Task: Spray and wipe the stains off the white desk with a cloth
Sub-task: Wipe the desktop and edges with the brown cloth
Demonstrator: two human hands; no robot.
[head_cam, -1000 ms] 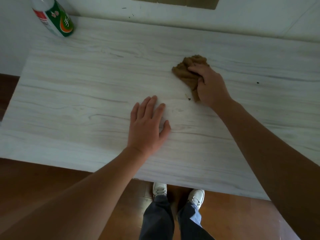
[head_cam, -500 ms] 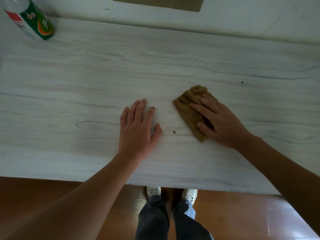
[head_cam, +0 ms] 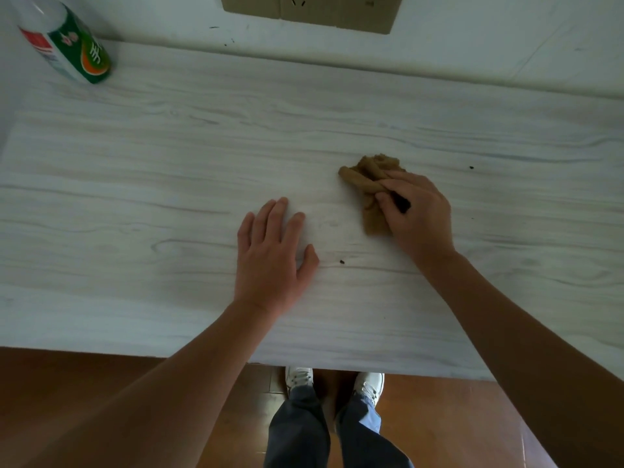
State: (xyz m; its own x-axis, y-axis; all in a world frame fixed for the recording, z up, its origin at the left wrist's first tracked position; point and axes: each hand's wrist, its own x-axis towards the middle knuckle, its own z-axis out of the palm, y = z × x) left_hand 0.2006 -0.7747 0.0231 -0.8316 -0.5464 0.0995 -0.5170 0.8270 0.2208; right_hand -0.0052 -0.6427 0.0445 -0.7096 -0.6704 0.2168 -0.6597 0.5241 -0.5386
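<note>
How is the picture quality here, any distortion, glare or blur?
Head view: the wide-angle lens bows the white desk; the light is dim and even, no glare; left hand, right hand and cloth look sharp; the bottle is cropped at top left.
</note>
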